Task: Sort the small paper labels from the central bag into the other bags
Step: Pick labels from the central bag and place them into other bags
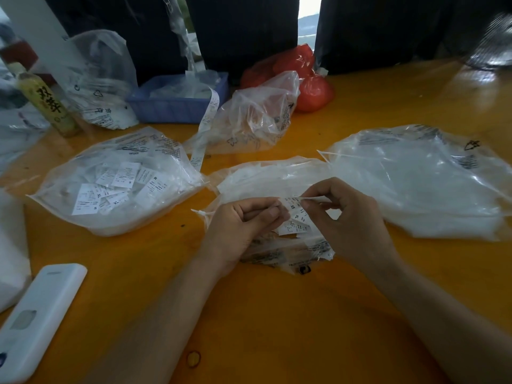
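A small clutch of paper labels [295,217], printed XS and XL, sits fanned between both hands just above the central bag [266,176] on the orange table [277,314]; the left hand [243,225] has its fingers curled round the bundle, while the right hand [346,217] pinches one label's top edge between thumb and forefinger. To the left lies a clear bag of labels [116,181], to the right a large clear bag [421,178], behind a crumpled bag [255,117], a blue tray [177,101] and a red bag [302,76].
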Motion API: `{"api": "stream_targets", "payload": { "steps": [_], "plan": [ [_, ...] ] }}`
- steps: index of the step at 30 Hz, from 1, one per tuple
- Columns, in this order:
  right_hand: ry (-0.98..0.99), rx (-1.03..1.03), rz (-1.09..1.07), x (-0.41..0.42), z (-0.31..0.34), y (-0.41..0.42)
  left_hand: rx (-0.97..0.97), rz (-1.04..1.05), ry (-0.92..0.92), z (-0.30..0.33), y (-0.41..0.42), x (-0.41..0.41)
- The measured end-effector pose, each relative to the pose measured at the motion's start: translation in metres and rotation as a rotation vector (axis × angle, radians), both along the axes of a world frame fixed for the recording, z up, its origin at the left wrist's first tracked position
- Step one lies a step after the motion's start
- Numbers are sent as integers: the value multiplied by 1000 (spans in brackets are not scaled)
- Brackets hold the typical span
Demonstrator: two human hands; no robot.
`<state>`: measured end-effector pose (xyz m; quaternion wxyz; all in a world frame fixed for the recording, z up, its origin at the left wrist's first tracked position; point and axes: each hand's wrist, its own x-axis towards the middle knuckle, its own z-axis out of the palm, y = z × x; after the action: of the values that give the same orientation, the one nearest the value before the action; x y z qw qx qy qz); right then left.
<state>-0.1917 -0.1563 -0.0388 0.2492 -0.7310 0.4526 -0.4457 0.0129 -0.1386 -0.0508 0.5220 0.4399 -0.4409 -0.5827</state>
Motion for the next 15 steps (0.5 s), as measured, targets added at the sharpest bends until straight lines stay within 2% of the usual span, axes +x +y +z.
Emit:
{"api": "stream_targets", "payload": {
  "steps": [7, 11, 15],
  "plan": [
    [94, 5, -10, -1, -2, -1, 8, 14, -29, 2, 2, -1],
    [213, -48, 31, 0, -6, -3, -10, 10, -164, 4, 4, -2],
    [86, -33, -8, 2, -9, -1, -33, 25, -237, 5, 6, -3]
  ]
}}
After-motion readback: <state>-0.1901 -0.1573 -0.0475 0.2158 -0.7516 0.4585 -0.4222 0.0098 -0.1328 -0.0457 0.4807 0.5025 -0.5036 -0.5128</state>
